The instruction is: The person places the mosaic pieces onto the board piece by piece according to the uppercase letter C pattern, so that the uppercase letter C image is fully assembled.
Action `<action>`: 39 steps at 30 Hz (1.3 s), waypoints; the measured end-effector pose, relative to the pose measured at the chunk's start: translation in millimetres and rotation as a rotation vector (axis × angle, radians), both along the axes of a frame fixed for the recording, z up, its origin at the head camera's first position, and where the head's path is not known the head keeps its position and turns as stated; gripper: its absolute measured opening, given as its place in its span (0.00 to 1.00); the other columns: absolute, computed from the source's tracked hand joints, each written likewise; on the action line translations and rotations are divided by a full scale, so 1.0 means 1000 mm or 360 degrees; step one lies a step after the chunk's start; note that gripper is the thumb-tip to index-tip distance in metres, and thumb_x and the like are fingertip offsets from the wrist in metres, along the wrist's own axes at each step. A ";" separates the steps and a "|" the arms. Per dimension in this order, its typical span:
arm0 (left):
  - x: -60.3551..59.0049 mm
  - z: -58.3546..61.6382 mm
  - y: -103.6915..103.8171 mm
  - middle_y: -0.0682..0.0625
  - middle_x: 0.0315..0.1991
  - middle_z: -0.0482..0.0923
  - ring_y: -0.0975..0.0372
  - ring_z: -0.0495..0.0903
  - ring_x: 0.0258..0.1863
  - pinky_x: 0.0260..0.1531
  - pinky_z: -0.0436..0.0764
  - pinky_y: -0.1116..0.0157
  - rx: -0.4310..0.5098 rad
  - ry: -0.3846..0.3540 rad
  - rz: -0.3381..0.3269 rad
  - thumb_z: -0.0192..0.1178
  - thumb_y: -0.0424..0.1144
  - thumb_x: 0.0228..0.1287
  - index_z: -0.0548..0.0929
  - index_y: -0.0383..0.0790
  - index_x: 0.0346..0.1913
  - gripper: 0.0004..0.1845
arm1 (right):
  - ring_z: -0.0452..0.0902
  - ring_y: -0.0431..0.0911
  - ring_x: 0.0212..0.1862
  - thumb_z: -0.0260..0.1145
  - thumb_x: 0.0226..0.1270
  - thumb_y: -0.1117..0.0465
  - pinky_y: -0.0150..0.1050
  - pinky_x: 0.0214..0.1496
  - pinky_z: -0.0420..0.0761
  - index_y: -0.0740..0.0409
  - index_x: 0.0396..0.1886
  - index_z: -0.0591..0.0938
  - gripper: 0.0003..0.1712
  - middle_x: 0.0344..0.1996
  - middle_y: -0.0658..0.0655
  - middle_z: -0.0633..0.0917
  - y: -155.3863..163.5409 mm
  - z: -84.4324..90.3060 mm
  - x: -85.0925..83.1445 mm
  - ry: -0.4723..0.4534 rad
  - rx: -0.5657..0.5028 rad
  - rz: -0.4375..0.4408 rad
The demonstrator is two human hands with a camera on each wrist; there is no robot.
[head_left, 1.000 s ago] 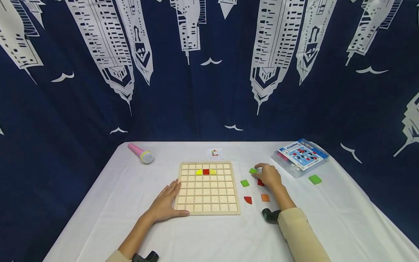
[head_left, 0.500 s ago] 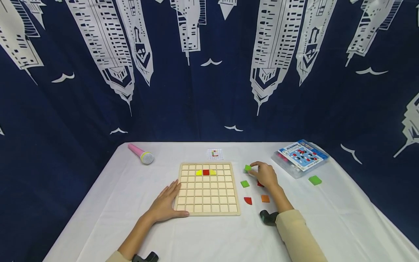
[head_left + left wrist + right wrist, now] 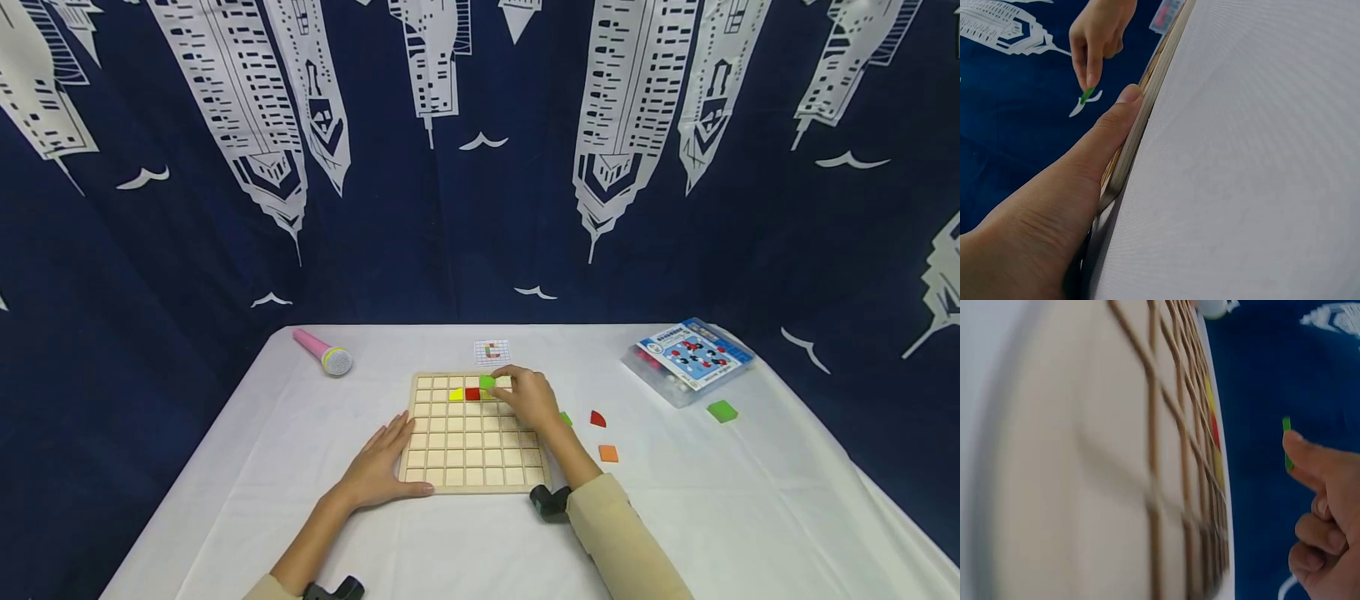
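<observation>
Desk (image 3: 750,517) in white cloth, wooden grid board (image 3: 474,467) at centre. Left hand (image 3: 378,471) lies flat at board's 8 o'clock corner, fingers straight, thumb along the edge, holding nothing. Right hand (image 3: 528,398) over the board's top rows, fingers (image 3: 1310,464) pinching a green square tile (image 3: 487,382) just above the row with yellow tile (image 3: 456,394) and red tile (image 3: 472,393); a second yellow piece is mostly hidden under the hand. Clear plastic game box (image 3: 688,358) at 2 o'clock of the board, well apart. Pink microphone (image 3: 324,352) at 10 o'clock. Pattern card (image 3: 492,352) at 12 o'clock, just beyond the board. Loose at 3 o'clock: green tile (image 3: 722,410), orange tile (image 3: 608,453), red quarter-round piece (image 3: 597,418).
</observation>
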State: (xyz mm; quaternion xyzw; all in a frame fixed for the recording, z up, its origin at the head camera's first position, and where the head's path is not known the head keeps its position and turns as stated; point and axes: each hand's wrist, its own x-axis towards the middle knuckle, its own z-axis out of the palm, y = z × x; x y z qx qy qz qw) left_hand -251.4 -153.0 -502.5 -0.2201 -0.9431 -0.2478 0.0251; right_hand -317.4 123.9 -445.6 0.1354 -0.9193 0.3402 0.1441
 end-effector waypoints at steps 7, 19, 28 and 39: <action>0.000 0.001 -0.001 0.43 0.72 0.45 0.56 0.44 0.71 0.68 0.46 0.58 -0.0033 -0.0013 -0.0008 0.59 0.76 0.36 0.54 0.34 0.70 0.64 | 0.56 0.37 0.14 0.72 0.53 0.52 0.29 0.13 0.58 0.55 0.42 0.84 0.18 0.10 0.47 0.70 -0.034 -0.014 0.003 -0.0054 0.0077 0.0077; 0.001 0.001 -0.001 0.43 0.72 0.46 0.56 0.45 0.71 0.68 0.46 0.58 -0.0022 -0.0012 -0.0005 0.59 0.76 0.36 0.55 0.34 0.70 0.64 | 0.81 0.46 0.30 0.72 0.52 0.52 0.34 0.24 0.77 0.52 0.41 0.85 0.16 0.38 0.54 0.86 -0.048 -0.025 0.002 -0.0088 0.0224 0.0079; 0.002 0.003 -0.001 0.43 0.72 0.46 0.55 0.45 0.71 0.68 0.46 0.58 -0.0018 -0.0003 -0.0005 0.59 0.76 0.36 0.55 0.34 0.70 0.64 | 0.82 0.48 0.34 0.72 0.51 0.50 0.37 0.27 0.79 0.51 0.42 0.85 0.18 0.38 0.53 0.86 -0.049 -0.026 0.002 -0.0074 0.0223 0.0063; 0.002 0.002 -0.002 0.42 0.72 0.46 0.54 0.45 0.71 0.68 0.46 0.57 0.0005 -0.0002 -0.0018 0.60 0.75 0.36 0.55 0.33 0.70 0.64 | 0.52 0.38 0.14 0.73 0.52 0.55 0.31 0.14 0.55 0.55 0.46 0.83 0.21 0.10 0.47 0.64 -0.005 -0.010 0.010 -0.0018 -0.0013 0.0103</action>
